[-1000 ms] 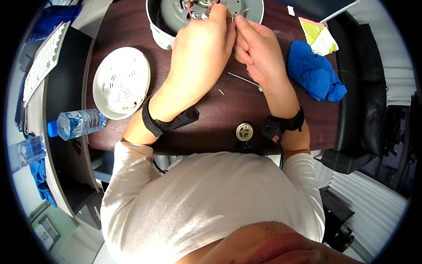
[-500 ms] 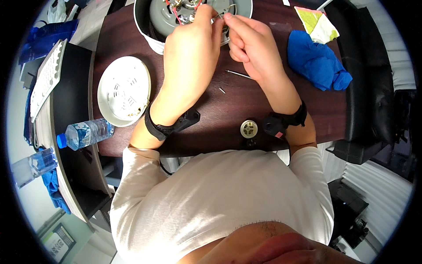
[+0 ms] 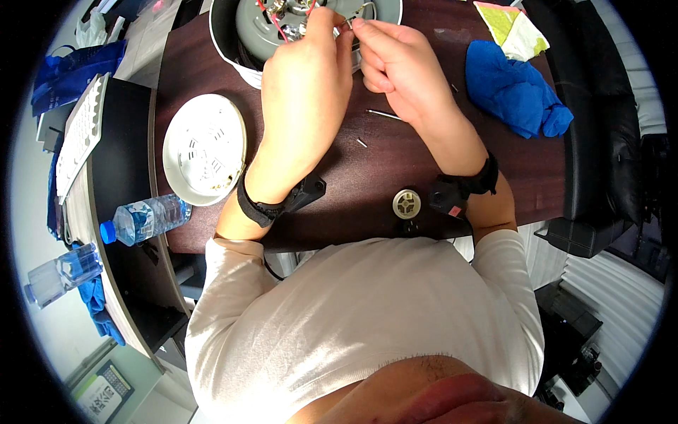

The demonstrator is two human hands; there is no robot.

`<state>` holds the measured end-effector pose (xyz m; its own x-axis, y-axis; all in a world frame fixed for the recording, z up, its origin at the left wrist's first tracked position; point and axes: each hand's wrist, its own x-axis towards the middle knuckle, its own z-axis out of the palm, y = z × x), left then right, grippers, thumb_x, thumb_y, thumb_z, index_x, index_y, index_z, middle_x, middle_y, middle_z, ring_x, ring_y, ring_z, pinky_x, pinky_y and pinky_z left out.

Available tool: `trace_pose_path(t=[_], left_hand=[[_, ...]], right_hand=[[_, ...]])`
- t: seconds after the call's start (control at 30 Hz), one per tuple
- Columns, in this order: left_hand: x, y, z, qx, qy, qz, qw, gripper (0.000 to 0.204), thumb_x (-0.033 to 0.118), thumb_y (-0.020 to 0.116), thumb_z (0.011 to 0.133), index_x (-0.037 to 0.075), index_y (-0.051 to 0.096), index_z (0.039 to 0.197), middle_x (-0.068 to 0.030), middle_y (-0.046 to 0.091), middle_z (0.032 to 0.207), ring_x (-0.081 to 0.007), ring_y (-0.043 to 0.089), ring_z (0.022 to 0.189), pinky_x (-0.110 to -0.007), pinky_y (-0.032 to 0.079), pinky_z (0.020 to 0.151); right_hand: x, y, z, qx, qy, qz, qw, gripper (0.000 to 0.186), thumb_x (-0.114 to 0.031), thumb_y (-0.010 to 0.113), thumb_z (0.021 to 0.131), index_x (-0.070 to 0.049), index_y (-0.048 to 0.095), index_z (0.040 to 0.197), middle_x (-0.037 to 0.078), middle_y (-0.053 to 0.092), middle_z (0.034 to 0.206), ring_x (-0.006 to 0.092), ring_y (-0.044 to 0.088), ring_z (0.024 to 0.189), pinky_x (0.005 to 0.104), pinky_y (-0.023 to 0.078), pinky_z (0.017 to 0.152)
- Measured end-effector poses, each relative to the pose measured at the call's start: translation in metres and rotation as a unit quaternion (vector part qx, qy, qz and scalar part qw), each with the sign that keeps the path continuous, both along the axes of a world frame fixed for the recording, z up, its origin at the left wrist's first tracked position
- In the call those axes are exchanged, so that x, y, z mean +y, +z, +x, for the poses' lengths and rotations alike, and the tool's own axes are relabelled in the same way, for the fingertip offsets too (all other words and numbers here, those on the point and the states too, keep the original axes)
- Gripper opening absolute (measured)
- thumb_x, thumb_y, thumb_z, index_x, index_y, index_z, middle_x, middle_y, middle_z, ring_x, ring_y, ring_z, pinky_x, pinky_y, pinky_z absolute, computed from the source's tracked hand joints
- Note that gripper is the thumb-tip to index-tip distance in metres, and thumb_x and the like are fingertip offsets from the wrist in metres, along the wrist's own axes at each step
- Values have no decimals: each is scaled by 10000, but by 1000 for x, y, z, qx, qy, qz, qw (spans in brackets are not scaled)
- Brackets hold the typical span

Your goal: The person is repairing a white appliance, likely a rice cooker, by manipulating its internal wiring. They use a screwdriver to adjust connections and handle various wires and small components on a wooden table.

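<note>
A round white appliance housing [image 3: 244, 73] stands at the far side of the table, with a grey metal underside [image 3: 265, 39] and red wires [image 3: 280, 31] inside. Over its near right rim, both hands meet fingertip to fingertip. My left hand [image 3: 305, 99] is closed in a pinch at a thin wire end [image 3: 349, 24]. Thumb and forefinger of my right hand [image 3: 408, 71] pinch at the same spot, the other fingers curled in. A pale wire [image 3: 370, 8] loops from the housing toward the fingertips. My fingers partly hide what they grip.
A white round cover [image 3: 201, 166] lies left of my left forearm, near a water bottle [image 3: 152, 218]. A thin metal rod [image 3: 385, 114], a small pin [image 3: 361, 142] and a round slotted part [image 3: 406, 203] lie between my arms. Rightward are a blue cloth [image 3: 512, 88] and a yellow-white cloth [image 3: 512, 32].
The view has shifted slightly. Both hands keep their pinch at the housing's rim, with only a small movement of the fingertips to the left.
</note>
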<state>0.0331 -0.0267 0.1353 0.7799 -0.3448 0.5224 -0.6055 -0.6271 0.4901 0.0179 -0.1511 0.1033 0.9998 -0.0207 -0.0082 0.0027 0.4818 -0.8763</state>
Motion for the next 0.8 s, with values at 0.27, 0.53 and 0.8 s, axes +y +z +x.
trace_pose_path(t=[0.27,0.53,0.8], left_hand=[[2,-5,4,-31,-22,-25,999,130,129,595,878,31,589,963,-169,566,558,-328,596,503,-372,424,452],[3,-10,6,-26,-15,-15,999,160,152,616,857,36,596,966,-120,556,525,-260,581,454,-336,422,445],[-2,0,-3,13,8,-24,1000,145,168,614,860,52,606,948,-113,561,523,-256,590,458,-333,428,444]], right_hand=[[3,-1,1,10,-3,16,1000,279,-230,490,968,-55,517,753,-44,390,571,50,332,443,219,233,402],[5,2,-1,52,-10,25,998,298,-280,505,962,-62,522,759,-55,394,577,48,332,441,219,233,405],[2,1,-4,48,10,43,998,257,-274,468,984,-90,540,819,-74,392,567,34,342,437,198,271,429]])
